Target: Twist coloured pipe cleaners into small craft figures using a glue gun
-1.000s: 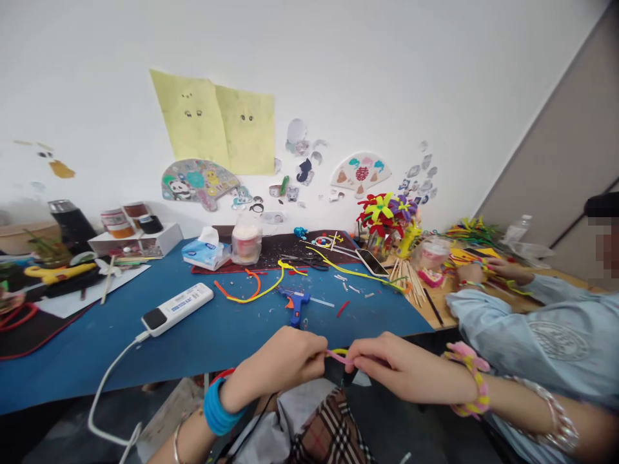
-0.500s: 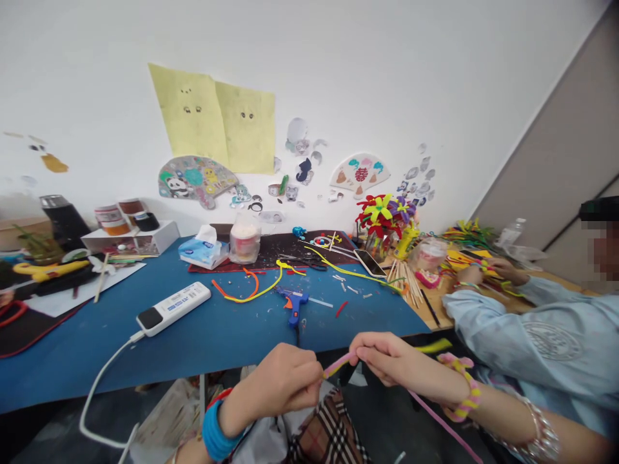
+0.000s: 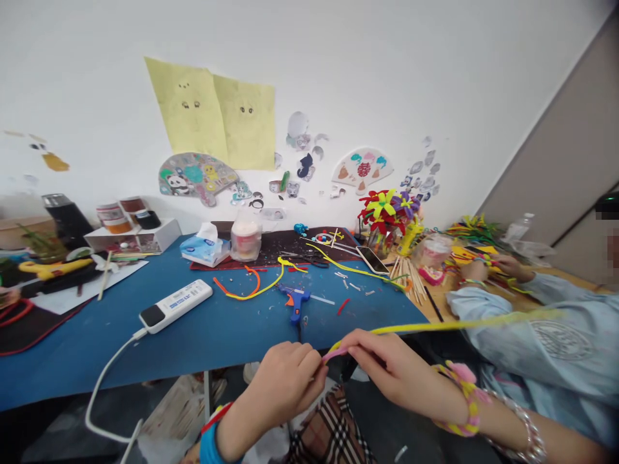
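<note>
Left hand (image 3: 290, 377), right hand (image 3: 391, 370) pinch thin pink fuzzy strand (image 3: 333, 354); long yellow fuzzy strand (image 3: 435, 327) runs past right hand; close grips likely keep both snug.

My left hand (image 3: 290, 377) covers what it pinches
I can't see how far the pink stem (image 3: 334, 352) runs inside it; the yellow stem's (image 3: 435, 326) far tip blurs across a co-worker's sleeve (image 3: 597, 345). The bottom edge cuts the white cable (image 3: 98, 380); print on the white device (image 3: 178, 305) is unreadably small.
</note>
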The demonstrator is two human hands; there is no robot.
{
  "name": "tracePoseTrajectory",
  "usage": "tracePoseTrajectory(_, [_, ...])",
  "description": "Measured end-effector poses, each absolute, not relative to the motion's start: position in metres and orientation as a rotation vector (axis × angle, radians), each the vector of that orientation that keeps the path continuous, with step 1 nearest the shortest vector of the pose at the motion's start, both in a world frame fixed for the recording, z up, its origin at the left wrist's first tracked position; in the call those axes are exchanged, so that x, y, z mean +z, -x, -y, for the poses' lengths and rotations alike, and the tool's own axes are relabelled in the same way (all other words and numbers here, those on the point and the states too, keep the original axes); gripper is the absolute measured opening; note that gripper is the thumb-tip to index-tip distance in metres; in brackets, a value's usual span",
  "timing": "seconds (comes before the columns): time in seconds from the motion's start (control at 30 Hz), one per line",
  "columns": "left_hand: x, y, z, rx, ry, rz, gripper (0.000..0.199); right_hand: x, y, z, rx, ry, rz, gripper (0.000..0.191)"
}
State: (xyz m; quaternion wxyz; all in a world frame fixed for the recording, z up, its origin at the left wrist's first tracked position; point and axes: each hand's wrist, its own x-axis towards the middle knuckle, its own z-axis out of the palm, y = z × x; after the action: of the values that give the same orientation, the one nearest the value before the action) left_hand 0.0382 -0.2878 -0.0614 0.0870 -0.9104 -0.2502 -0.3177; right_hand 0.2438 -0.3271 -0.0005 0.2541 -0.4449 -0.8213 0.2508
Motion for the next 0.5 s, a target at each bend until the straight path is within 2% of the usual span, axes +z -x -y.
tracePoseTrajectory(0.23, [-0.07,-0.036,0.287,-0.968,2.589,0.374,0.028,-0.011,-0.246,0.32,0.322,1.376,2.239,0.022])
tracePoseTrajectory(0.5, [-0.072,-0.034,0.288,-0.932,2.483,0.221,0.021,-0.029,-0.236,0.319,-0.321,1.439,2.414,0.024])
